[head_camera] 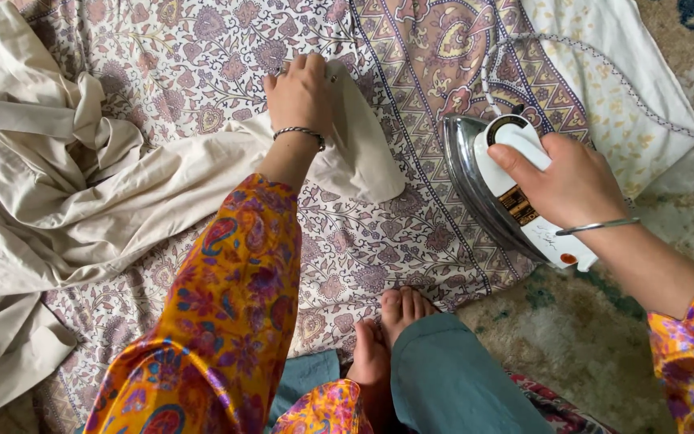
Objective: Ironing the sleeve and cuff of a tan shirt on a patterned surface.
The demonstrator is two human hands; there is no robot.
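Right hand (572, 189) grips iron (500, 189); left hand (300, 92) apparently flattens cloth (122, 201).

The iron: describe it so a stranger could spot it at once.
Start from the patterned floral sheet spread over the floor and go to its right edge. There the right hand grips the iron by its white handle, tipped so its shiny metal soleplate faces left. It is the only hard, metallic thing among the cloth, with a braided cord trailing behind.

cream garment (66, 201) cut off at left edge, iron (501, 189) handle hidden under right hand (568, 183)
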